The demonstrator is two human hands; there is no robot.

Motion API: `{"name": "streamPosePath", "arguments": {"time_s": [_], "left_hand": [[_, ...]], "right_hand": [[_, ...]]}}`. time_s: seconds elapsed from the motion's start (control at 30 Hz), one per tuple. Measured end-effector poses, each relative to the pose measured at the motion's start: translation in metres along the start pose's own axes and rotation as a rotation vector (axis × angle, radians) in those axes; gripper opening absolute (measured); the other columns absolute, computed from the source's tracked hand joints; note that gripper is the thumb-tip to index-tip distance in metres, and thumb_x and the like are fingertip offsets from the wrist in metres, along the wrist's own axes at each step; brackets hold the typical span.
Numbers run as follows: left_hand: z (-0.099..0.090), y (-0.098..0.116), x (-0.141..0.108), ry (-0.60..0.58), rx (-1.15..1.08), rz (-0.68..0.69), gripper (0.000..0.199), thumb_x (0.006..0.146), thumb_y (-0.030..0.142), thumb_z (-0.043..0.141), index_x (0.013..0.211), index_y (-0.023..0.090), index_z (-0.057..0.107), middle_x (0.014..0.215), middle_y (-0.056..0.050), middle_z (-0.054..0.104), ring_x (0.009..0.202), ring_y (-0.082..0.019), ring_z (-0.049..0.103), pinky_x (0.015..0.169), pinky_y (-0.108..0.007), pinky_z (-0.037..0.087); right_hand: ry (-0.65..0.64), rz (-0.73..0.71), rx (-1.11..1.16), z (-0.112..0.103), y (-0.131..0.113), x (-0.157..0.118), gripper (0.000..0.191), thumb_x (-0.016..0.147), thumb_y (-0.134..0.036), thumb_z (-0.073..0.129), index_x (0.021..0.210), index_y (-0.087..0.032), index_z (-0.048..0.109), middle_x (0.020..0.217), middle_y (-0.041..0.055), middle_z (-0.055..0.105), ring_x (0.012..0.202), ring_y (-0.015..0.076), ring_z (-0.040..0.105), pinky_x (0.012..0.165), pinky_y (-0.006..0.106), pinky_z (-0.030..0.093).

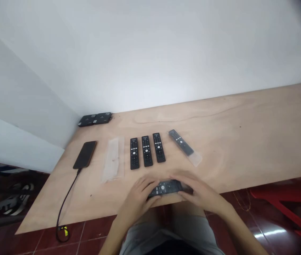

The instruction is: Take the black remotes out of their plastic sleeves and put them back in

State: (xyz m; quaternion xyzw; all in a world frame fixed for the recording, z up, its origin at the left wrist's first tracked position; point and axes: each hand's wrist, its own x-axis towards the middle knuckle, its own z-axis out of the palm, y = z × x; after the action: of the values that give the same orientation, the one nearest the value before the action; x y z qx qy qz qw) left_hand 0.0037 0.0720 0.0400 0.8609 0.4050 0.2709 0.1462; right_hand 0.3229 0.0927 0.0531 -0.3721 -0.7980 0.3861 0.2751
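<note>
A dark remote control (165,188) lies crosswise at the table's front edge, with a glossy clear film seeming to cover it. My left hand (143,194) is closed on its left end, thumb below and fingers above. Its right end is gripped by my right hand (193,187). Beyond them, three black remotes stand side by side: a left one (134,153), a middle one (147,151) and a right one (158,147). Farther right, another remote (181,142) lies slanted, partly in a clear sleeve (196,158).
Flattened clear sleeves (112,159) lie left of the row. A phone (85,154) with a black cable (67,200) is at the left. Two black boxes (94,119) sit at the back left corner against the wall. A red stool (280,198) stands at the right.
</note>
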Motion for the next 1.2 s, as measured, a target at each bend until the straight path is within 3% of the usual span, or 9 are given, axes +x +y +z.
{"name": "streamPosePath", "arguments": {"time_s": [0.13, 0.23, 0.4, 0.57, 0.77, 0.97, 1.07, 1.13, 1.2], "left_hand": [[-0.011, -0.007, -0.018, 0.032, 0.026, -0.068, 0.05, 0.107, 0.032, 0.075, 0.155, 0.028, 0.062, 0.14, -0.013, 0.075, 0.129, -0.031, 0.073, 0.111, -0.053, 0.064], [-0.019, -0.01, -0.025, 0.088, 0.04, -0.093, 0.05, 0.107, 0.03, 0.074, 0.155, 0.028, 0.062, 0.14, -0.013, 0.075, 0.13, -0.031, 0.073, 0.11, -0.052, 0.064], [-0.021, -0.013, -0.027, 0.162, 0.034, -0.114, 0.045, 0.107, 0.026, 0.073, 0.152, 0.029, 0.065, 0.131, -0.012, 0.075, 0.122, -0.03, 0.075, 0.101, -0.047, 0.067], [-0.018, -0.015, -0.028, 0.151, 0.008, -0.117, 0.048, 0.107, 0.024, 0.073, 0.154, 0.029, 0.063, 0.134, -0.013, 0.074, 0.125, -0.03, 0.073, 0.105, -0.048, 0.066], [-0.016, -0.015, -0.027, 0.161, -0.009, -0.135, 0.048, 0.107, 0.026, 0.073, 0.154, 0.029, 0.063, 0.134, -0.013, 0.074, 0.123, -0.03, 0.074, 0.104, -0.049, 0.066], [-0.013, -0.013, -0.027, 0.156, 0.005, -0.158, 0.047, 0.107, 0.025, 0.073, 0.153, 0.029, 0.064, 0.134, -0.012, 0.073, 0.124, -0.03, 0.073, 0.105, -0.048, 0.065], [-0.013, -0.011, -0.026, 0.158, 0.01, -0.16, 0.046, 0.107, 0.026, 0.072, 0.152, 0.028, 0.064, 0.134, -0.013, 0.073, 0.125, -0.031, 0.072, 0.106, -0.049, 0.065], [-0.013, -0.01, -0.026, 0.159, 0.008, -0.153, 0.046, 0.107, 0.026, 0.073, 0.153, 0.028, 0.064, 0.133, -0.013, 0.074, 0.125, -0.031, 0.072, 0.106, -0.049, 0.065], [-0.014, -0.009, -0.026, 0.162, -0.001, -0.14, 0.048, 0.107, 0.026, 0.073, 0.154, 0.028, 0.063, 0.133, -0.013, 0.074, 0.124, -0.031, 0.073, 0.105, -0.048, 0.065]], "right_hand": [[0.155, 0.065, 0.0, -0.008, 0.02, -0.001, 0.028, 0.11, -0.03, 0.067, 0.135, -0.031, 0.08, 0.146, 0.01, 0.076, 0.136, 0.0343, 0.071, 0.12, 0.06, 0.058], [0.351, 0.179, -0.019, -0.007, 0.026, -0.003, 0.022, 0.111, -0.036, 0.065, 0.123, -0.028, 0.082, 0.13, 0.0105, 0.081, 0.124, 0.0344, 0.075, 0.112, 0.058, 0.061], [0.396, 0.202, 0.064, 0.011, 0.01, 0.005, 0.024, 0.108, -0.046, 0.071, 0.115, -0.026, 0.082, 0.12, 0.0104, 0.08, 0.112, 0.032, 0.075, 0.101, 0.048, 0.062], [0.508, 0.208, 0.179, 0.028, 0.001, 0.016, 0.031, 0.103, -0.053, 0.077, 0.094, -0.023, 0.079, 0.09, 0.0057, 0.073, 0.08, 0.0238, 0.068, 0.072, 0.036, 0.059], [0.605, 0.308, 0.287, 0.033, 0.005, 0.018, 0.046, 0.096, -0.065, 0.082, 0.111, -0.021, 0.083, 0.087, 0.0078, 0.078, 0.078, 0.0257, 0.071, 0.068, 0.037, 0.06], [0.551, 0.354, 0.271, 0.036, 0.003, 0.015, 0.047, 0.096, -0.068, 0.08, 0.096, -0.021, 0.081, 0.078, 0.0052, 0.071, 0.071, 0.0231, 0.065, 0.063, 0.035, 0.056], [0.517, 0.327, 0.336, 0.034, 0.003, 0.015, 0.043, 0.097, -0.065, 0.08, 0.094, -0.022, 0.081, 0.089, 0.0074, 0.074, 0.083, 0.0249, 0.07, 0.072, 0.036, 0.061], [0.476, 0.286, 0.376, 0.031, 0.003, 0.014, 0.039, 0.099, -0.062, 0.081, 0.095, -0.023, 0.084, 0.115, 0.0118, 0.078, 0.111, 0.0302, 0.074, 0.093, 0.041, 0.064], [0.421, 0.266, 0.423, 0.029, 0.003, 0.013, 0.034, 0.103, -0.058, 0.077, 0.099, -0.026, 0.088, 0.141, 0.0122, 0.073, 0.139, 0.0335, 0.066, 0.116, 0.048, 0.056]]}}
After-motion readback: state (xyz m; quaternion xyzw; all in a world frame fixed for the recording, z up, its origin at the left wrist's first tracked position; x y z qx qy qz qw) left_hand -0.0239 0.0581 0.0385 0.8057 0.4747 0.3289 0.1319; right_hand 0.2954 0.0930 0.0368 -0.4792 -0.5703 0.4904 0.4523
